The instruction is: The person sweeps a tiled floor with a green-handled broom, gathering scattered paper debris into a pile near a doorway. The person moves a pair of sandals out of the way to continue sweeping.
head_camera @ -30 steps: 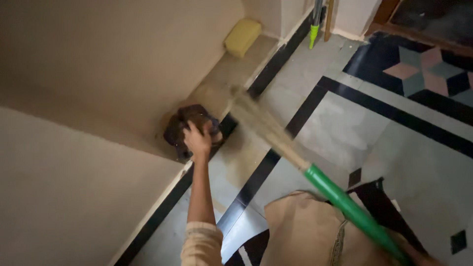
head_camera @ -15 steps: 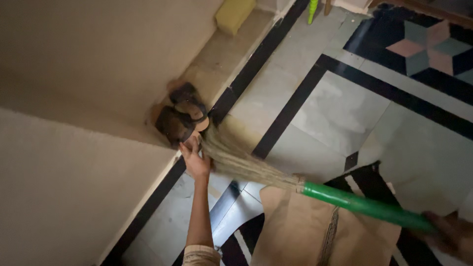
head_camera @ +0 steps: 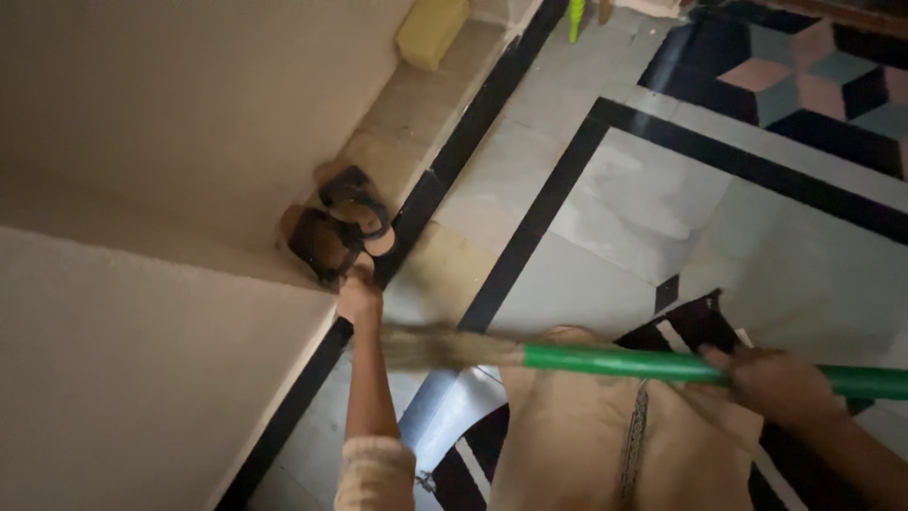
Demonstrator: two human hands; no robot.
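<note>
Tiled floor (head_camera: 643,203) by wall: left hand (head_camera: 358,299) grips sandals (head_camera: 342,227), right hand (head_camera: 777,383) clasps broom (head_camera: 605,360); lift sandals fully, sweep bristles low underneath.

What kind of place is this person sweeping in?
Probably a home's hallway or entrance area. A patterned tile floor with black borders meets a plain wall, a pair of dark sandals sits on a low ledge, and the right hand holds a green-handled broom.
</note>
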